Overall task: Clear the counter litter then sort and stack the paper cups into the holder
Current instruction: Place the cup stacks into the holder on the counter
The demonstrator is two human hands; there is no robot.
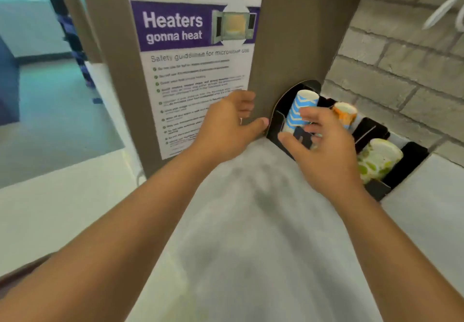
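A black cup holder (276, 118) lies on the pale desk (251, 221), set against the brick wall (401, 75) and the brown panel (288, 32). In the holder lie three stacks: blue striped cups (300, 108) at its left end, orange cups (345, 114) in the middle, green spotted cups (379, 158) at its right end. The right hand (326, 150) hovers in front of the blue stack, grip loosely spread, holding nothing. The left hand (226, 130), fingers relaxed and empty, has its thumb near the holder's left end. A poster (193, 57) hangs on the panel, left of the holder.
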